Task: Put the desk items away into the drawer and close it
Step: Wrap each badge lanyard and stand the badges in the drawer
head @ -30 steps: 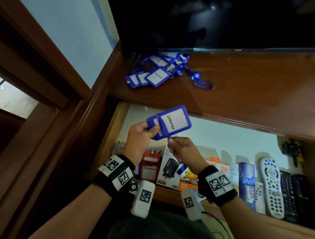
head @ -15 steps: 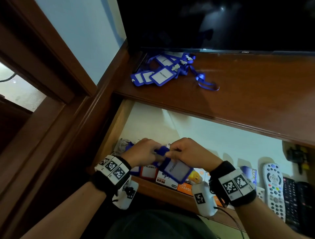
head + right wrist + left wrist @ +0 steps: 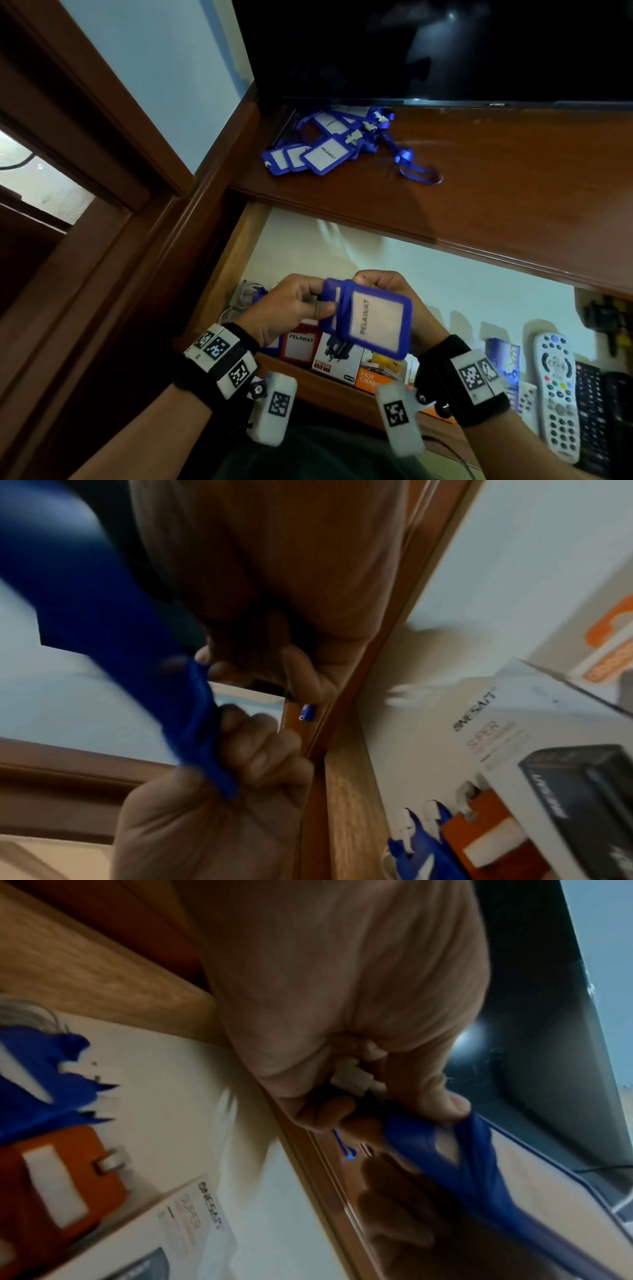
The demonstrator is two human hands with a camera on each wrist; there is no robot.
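A blue badge holder (image 3: 376,322) with a white PELAWAT card hangs above the open drawer (image 3: 219,274), its blue strap wound round its left end. My left hand (image 3: 322,299) pinches that wrapped end, and my right hand (image 3: 376,281) grips the top edge from behind. In the left wrist view my left hand (image 3: 377,1110) curls round the strap (image 3: 455,1153) and a white clip (image 3: 356,1081). The right wrist view shows the blurred badge holder (image 3: 103,601) under my right hand (image 3: 294,669). A pile of blue badge holders (image 3: 322,150) with lanyards lies on the desk top (image 3: 496,192).
Along the drawer's front stand a red PELAWAT badge holder (image 3: 299,346), charger boxes (image 3: 339,363), a white remote (image 3: 555,387) and dark remotes (image 3: 592,411). White cable (image 3: 239,294) lies in its left corner. A dark screen (image 3: 445,51) stands behind the desk.
A second ago both hands held the badge holder up flat with the card showing. They dipped toward the drawer's front, and now hold it slightly higher with the strap wrapped round it.
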